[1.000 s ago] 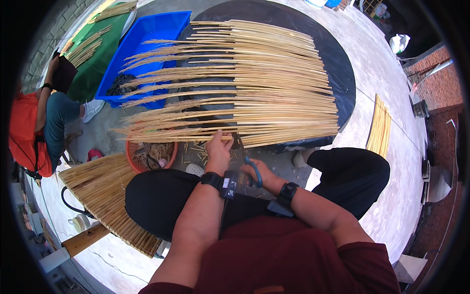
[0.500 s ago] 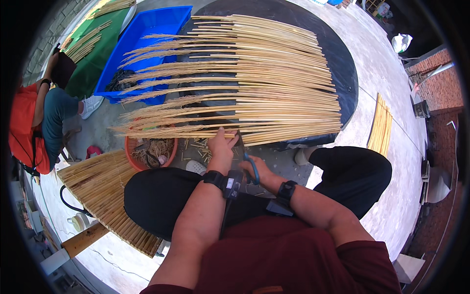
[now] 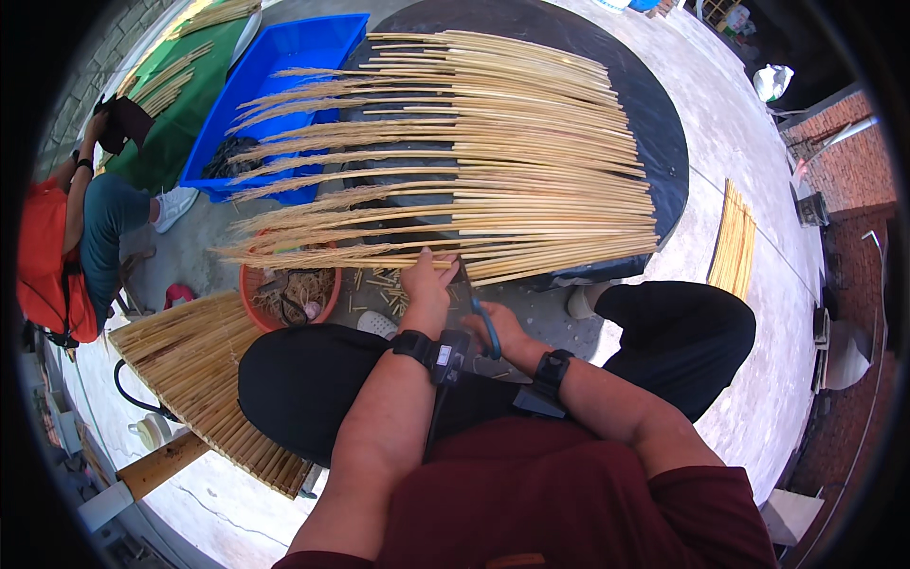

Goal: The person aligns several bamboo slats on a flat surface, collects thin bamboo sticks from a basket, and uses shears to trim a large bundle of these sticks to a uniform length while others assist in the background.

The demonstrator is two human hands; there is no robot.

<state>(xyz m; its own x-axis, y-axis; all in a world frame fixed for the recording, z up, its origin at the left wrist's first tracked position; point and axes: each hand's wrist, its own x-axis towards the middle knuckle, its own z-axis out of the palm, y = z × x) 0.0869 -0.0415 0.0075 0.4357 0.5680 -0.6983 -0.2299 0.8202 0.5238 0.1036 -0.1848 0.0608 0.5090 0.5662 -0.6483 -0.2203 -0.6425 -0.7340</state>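
A wide mat of pale reed stalks (image 3: 550, 161) lies across a round table with a dark cover (image 3: 668, 142); the feathery ends point left. At its near edge my left hand (image 3: 427, 284) is closed on a reed stalk, fingertips at the lowest row. Just right of it, my right hand (image 3: 507, 334) is closed round the blue handles of a pair of scissors (image 3: 488, 332). The blades slant up toward the stalk beside my left fingers. Whether they touch the stalk, I cannot tell.
Below the feathery ends stands an orange basket (image 3: 248, 302) of trimmings. Cut stubs (image 3: 384, 282) litter the floor nearby. A slatted reed panel (image 3: 199, 370) leans by my left knee. A blue tub (image 3: 204, 161) and a seated person in orange (image 3: 57, 256) are farther left.
My hands and the scissors hold nearly the same pose. At the left, the dark cloth in the other person's hand has moved and spread. The whole view shifts very slightly.
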